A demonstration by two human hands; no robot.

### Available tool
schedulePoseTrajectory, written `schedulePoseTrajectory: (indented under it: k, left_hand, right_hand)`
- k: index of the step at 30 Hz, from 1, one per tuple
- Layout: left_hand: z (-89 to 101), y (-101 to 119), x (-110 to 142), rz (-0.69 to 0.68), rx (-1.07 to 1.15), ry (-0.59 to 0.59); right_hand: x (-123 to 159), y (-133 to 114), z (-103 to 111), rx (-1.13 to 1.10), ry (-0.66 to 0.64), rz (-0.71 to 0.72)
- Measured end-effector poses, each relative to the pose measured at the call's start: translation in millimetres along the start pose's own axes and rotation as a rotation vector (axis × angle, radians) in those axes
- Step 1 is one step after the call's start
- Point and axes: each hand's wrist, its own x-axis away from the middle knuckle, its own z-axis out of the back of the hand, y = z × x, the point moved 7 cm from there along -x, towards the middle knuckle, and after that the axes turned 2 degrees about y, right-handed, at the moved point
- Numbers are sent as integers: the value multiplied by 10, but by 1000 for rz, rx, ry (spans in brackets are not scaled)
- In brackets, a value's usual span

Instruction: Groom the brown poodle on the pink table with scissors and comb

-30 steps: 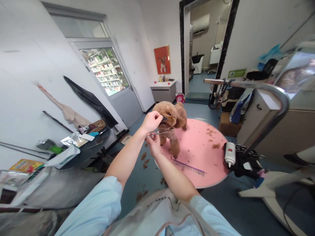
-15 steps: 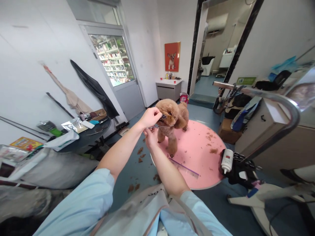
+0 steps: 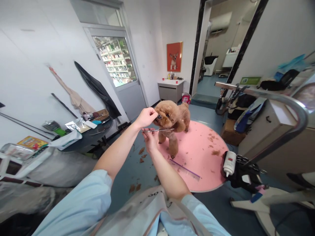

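Observation:
A curly brown dog [image 3: 168, 113], poodle-like, stands on the round pink table [image 3: 197, 144] with its head toward my hands. My left hand [image 3: 147, 117] is closed in a pinch at the front of its muzzle, right beside the dark nose. Just below, my right hand [image 3: 150, 139] grips a pair of scissors [image 3: 164, 130] by the handles. Their long, thin blades lie level below the dog's chin and point right; they look closed or nearly so. A comb [image 3: 185, 169] with a purple spine rests on the table by a front paw.
Clumps of cut hair lie on the table and floor. A white bottle [image 3: 230, 163] and several scissors sit in a black holder [image 3: 242, 173] at the table's right edge. A curved metal arm [image 3: 292, 105] rises there. A cluttered dark side table [image 3: 86, 134] stands left.
The dog's head has shifted a little left along with my left hand. My right hand and the scissors have dropped slightly below the chin. The view has turned slightly.

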Motion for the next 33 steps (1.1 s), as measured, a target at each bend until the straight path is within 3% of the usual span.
schedulePoseTrajectory:
  k: [7, 14, 20, 22, 25, 29, 31, 33]
  left_hand:
    - [1, -27, 24, 6, 14, 7]
    - [-88, -122, 125, 25, 95, 9]
    - [-51, -177, 201, 46, 123, 64]
    - [-47, -315, 333, 46, 85, 103]
    - [-179, -752, 718, 149, 87, 177]
    - [-812, -1397, 1235, 430, 360, -41]
    - [-885, -1513, 1309, 453, 418, 99]
    - [-828, -1466, 1256, 401, 395, 228]
  right_hand:
    - [20, 46, 68, 62, -10, -29]
    - [78, 54, 283, 165, -7, -68]
    - [128, 166, 442, 238, -30, -111]
    - [140, 194, 597, 283, 4, -86]
    - [261, 239, 1026, 372, 35, -75]
    - [562, 226, 1833, 507, 144, -23]
    - [688, 221, 2097, 577, 154, -25]
    - [748, 206, 2162, 657, 100, -32]
